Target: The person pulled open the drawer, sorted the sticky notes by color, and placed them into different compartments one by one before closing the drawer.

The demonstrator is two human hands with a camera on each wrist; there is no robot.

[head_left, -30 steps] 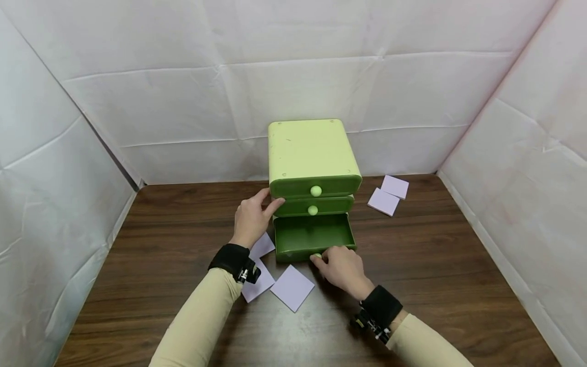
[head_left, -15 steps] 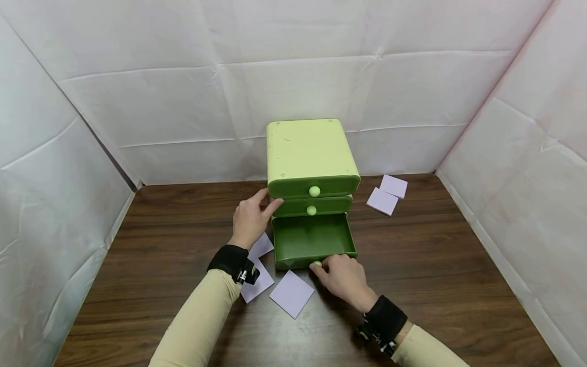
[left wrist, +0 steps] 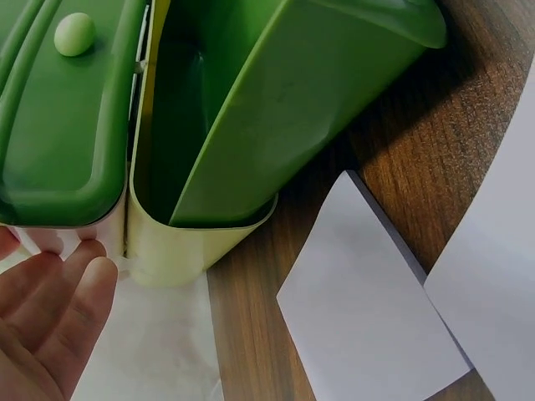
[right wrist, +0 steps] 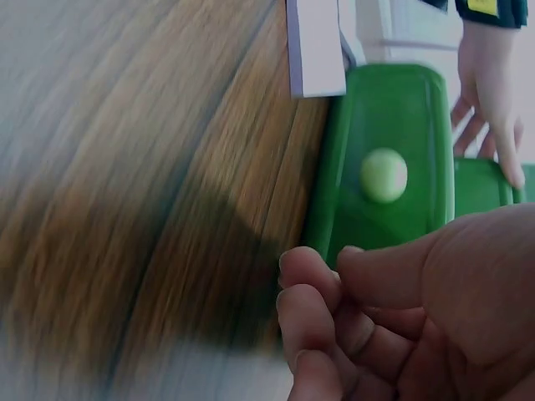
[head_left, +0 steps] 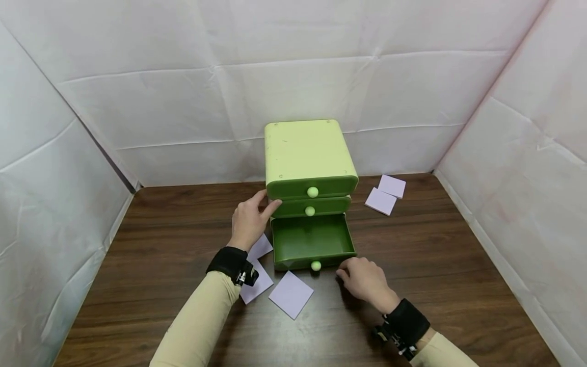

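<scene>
Drawer (head_left: 312, 241) sits pulled out just beside my right hand (head_left: 364, 280), whose loosely curled fingers hold nothing. Light, stiff plastic, I judge; its small knob (head_left: 315, 265) suits a pinch. My left hand (head_left: 249, 220) steadies the cabinet (head_left: 308, 153), fingers straight.

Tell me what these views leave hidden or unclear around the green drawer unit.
- Top and middle drawers' contents: head view, fronts closed.
- Paper pad under left wrist: head view, partly covered by the wristband.
- Left hand fingertips: left wrist view, frame edge crops them.
- Tabletop: right wrist view, motion-blurred.
</scene>
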